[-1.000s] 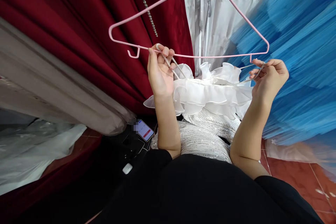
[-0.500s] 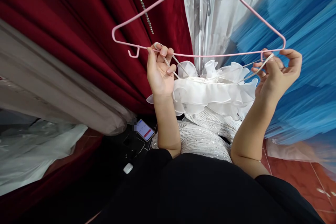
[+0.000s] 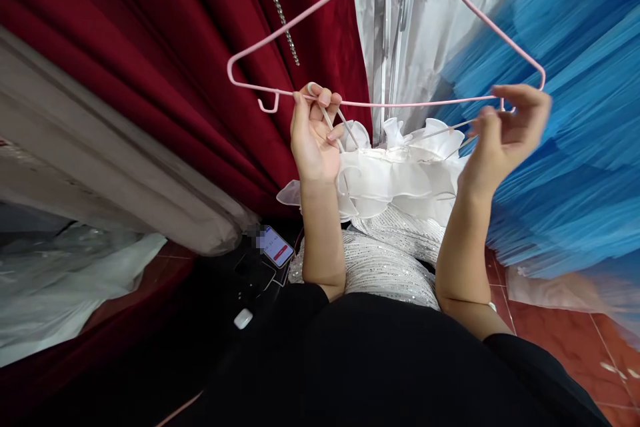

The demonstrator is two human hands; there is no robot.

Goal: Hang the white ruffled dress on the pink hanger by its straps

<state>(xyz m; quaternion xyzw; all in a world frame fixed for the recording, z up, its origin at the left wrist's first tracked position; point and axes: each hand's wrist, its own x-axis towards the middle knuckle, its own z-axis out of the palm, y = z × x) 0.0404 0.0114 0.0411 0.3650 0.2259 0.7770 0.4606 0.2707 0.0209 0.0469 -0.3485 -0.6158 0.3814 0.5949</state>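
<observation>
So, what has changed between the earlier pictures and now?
The right hand moved outward along the hanger to its right end, carrying the right strap to the small hook there; the fingers now look more open and blurred. The hanger shifted slightly right in the view. The left hand kept pinching the left strap against the bar, and the white dress hangs between the hands as before.

One head-worn camera looks forward and down from close range, the hanger (image 3: 385, 33) at twelve o'clock, the floor (image 3: 550, 340) toward five o'clock, with no second view.
</observation>
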